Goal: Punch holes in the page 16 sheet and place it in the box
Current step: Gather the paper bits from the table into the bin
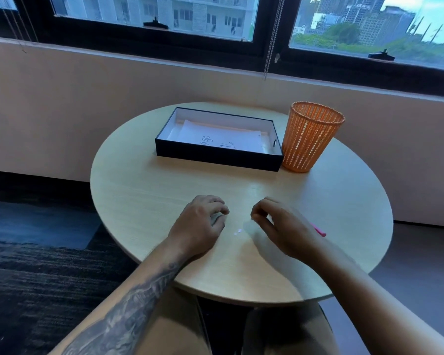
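Note:
The white sheet marked "page 16" (223,139) lies flat inside the black box (215,156) at the back of the round table (144,201). Punched holes show along the sheet's right edge. Both my hands rest on the table near its front, well short of the box. My left hand (203,226) has its fingers curled down onto the tabletop. My right hand (282,226) has thumb and fingertips pinched together; I cannot tell if anything is between them. A few tiny white paper dots (237,231) lie on the table between my hands.
An orange mesh basket (310,137) stands upright against the box's right end. A pink object (319,230) pokes out from behind my right hand, mostly hidden. The wall and window sill run behind the table, and dark carpet lies to the left.

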The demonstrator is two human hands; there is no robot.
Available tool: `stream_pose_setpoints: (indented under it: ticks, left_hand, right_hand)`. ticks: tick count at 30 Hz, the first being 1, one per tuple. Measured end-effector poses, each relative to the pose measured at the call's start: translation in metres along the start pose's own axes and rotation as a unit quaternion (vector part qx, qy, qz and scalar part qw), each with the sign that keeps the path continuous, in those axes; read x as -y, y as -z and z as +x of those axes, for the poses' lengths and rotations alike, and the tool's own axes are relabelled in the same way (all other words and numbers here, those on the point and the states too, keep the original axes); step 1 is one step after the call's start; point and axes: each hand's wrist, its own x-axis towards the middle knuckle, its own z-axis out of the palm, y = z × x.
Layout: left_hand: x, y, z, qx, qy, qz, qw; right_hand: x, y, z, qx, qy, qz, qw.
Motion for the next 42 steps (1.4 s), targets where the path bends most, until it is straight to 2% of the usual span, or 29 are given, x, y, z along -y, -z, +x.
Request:
stream_pose_setpoints:
  ticks: [6,12,16,20,25,30,42]
  left_hand:
    - [-0.012,0.006,0.023,-0.022,0.010,-0.039,0.999]
    - [-0.053,0.022,0.120,-0.027,-0.030,-0.059,0.997]
    - [-0.083,0.024,0.196,-0.022,-0.065,-0.021,0.997]
    - [-0.110,0.012,0.257,0.002,-0.090,-0.006,0.996]
    - [-0.131,-0.014,0.295,0.072,-0.111,0.063,0.989]
    - [-0.132,-0.029,0.305,0.091,-0.134,0.150,0.975]
    - [-0.125,-0.036,0.302,0.068,-0.147,0.127,0.979]
  right_hand:
    - [-0.015,0.027,0.017,-0.040,-0.051,0.112,0.992]
    - [-0.037,0.083,0.056,-0.113,-0.046,0.141,0.982]
    - [-0.064,0.129,0.091,-0.164,-0.056,0.112,0.978]
    - [-0.102,0.167,0.130,-0.205,-0.113,0.054,0.971]
    - [-0.138,0.184,0.160,-0.160,-0.170,0.033,0.972]
    - [-0.156,0.185,0.169,-0.126,-0.209,0.043,0.969]
    - [-0.158,0.188,0.167,-0.100,-0.220,0.098,0.966]
